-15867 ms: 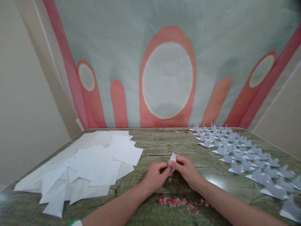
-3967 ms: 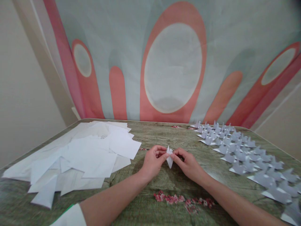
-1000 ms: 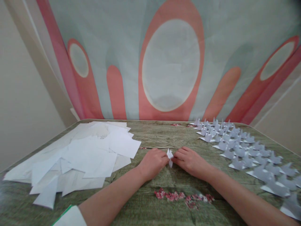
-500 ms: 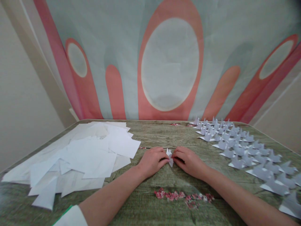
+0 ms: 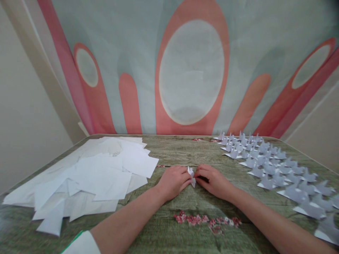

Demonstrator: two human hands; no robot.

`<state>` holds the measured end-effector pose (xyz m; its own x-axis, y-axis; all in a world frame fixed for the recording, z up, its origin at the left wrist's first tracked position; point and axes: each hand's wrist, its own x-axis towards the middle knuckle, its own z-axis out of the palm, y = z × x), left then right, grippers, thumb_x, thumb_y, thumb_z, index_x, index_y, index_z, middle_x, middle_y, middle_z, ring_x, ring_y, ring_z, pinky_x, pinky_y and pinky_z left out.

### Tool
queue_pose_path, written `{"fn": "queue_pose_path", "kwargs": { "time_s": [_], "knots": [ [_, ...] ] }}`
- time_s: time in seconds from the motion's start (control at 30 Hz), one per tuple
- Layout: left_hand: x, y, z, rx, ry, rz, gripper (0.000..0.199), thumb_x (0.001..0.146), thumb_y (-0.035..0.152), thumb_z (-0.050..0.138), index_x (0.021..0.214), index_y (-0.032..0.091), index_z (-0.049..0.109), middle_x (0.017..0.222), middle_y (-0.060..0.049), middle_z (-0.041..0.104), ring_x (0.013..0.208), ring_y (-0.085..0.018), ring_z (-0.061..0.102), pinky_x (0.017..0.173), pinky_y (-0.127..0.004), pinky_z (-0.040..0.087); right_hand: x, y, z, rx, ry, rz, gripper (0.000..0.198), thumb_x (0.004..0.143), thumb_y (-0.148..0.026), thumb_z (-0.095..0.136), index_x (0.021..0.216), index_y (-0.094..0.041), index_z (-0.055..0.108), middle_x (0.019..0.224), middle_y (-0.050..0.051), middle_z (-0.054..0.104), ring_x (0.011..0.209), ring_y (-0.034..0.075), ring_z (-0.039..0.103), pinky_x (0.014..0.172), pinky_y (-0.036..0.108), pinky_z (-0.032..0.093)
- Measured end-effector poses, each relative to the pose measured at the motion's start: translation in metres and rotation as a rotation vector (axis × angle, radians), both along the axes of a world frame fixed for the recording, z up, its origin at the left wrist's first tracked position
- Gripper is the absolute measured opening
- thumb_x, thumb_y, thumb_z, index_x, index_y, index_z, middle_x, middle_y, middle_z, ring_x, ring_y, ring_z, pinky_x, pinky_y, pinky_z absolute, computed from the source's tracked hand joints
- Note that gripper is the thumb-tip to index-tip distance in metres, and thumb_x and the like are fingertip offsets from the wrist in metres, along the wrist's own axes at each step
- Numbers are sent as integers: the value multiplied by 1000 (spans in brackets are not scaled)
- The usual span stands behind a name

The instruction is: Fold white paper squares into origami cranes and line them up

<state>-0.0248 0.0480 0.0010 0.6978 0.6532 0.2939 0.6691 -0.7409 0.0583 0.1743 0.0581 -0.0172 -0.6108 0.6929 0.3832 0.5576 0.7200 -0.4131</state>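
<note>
Between my hands, over the middle of the table, is a small white folded paper bird [image 5: 192, 177], narrow and pointed at its far end. My left hand [image 5: 174, 181] grips it from the left with thumb and fingers together. From the other side, my right hand [image 5: 211, 180] pinches its right edge between thumb and fingertips. The fingers hide parts of the folds. Rows of finished-looking folded paper birds [image 5: 270, 168] stand to the right of my right hand.
Loose white paper sheets [image 5: 111, 176] lie in an overlapping heap on the left of the wood-patterned table [image 5: 159, 225]. Pink flower prints [image 5: 194, 219] mark the tabletop in front of me. A patterned backdrop [image 5: 192, 70] rises behind the far edge.
My left hand has shifted slightly to the right, and its thumb now covers more of the paper bird's left side. The right hand has barely moved.
</note>
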Motion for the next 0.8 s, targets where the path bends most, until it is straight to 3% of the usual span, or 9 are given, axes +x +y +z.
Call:
{"fn": "queue_pose_path", "kwargs": {
  "time_s": [0.23,0.53,0.8],
  "knots": [
    [1,0,-1,26,20,10,22,89,31,41,87,18,59,85,-4,57,81,-16,51,74,-28,41,1,2,0,-21,38,39,8,80,-15,54,80,-19,61,80,4,58,78,16,53,70,29,42],
    [6,5,-4,-158,-169,80,16,88,23,42,84,16,56,85,-3,53,82,-15,50,74,-28,41,-1,5,-3,-62,96,-31,8,81,-18,53,76,-18,59,84,5,56,82,17,52,73,31,43],
    [8,4,-7,-203,-284,122,13,85,22,46,80,17,58,81,-2,57,80,-15,53,73,-26,42,-4,8,-5,-93,70,-54,10,85,-19,49,76,-18,55,82,4,56,80,16,51,74,32,41]
  ]
}}
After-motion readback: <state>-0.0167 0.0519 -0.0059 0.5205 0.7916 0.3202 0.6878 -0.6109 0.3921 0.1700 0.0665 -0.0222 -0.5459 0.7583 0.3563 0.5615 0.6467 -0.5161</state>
